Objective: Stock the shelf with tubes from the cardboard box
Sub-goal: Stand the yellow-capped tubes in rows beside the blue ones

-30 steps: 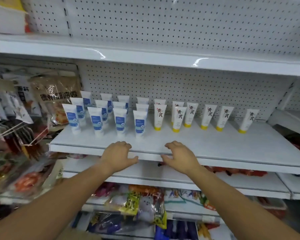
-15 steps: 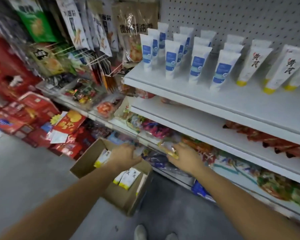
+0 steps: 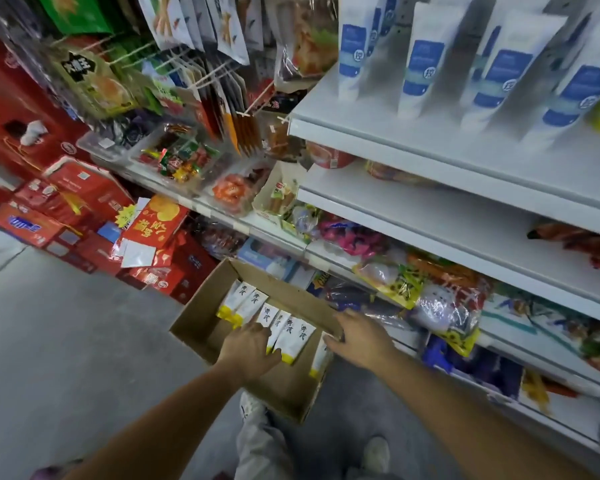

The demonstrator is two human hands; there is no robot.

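An open cardboard box (image 3: 198,332) sits on the floor below the shelves. Several white tubes with yellow caps (image 3: 293,336) lie in it, and two more (image 3: 244,301) rest toward its far corner. My left hand (image 3: 252,349) reaches into the box, its fingers lying on the nearest tubes. My right hand (image 3: 361,337) hovers over the box's right edge with fingers spread, fingertips near a tube (image 3: 320,358) leaning against the box wall. On the white shelf (image 3: 430,154) at the top right stand white tubes with blue labels (image 3: 418,64).
Snack bags (image 3: 395,275) fill the lower shelves just right of the box. Red gift boxes (image 3: 84,188) are stacked on the floor to the left. Hanging packets (image 3: 201,26) crowd the upper left. My shoe (image 3: 374,455) stands on the grey floor (image 3: 66,341) near the box.
The view has dropped from the shelf to the floor. Both hands have come down from the shelf edge to the box, the left now onto the tubes, the right over the box's edge.
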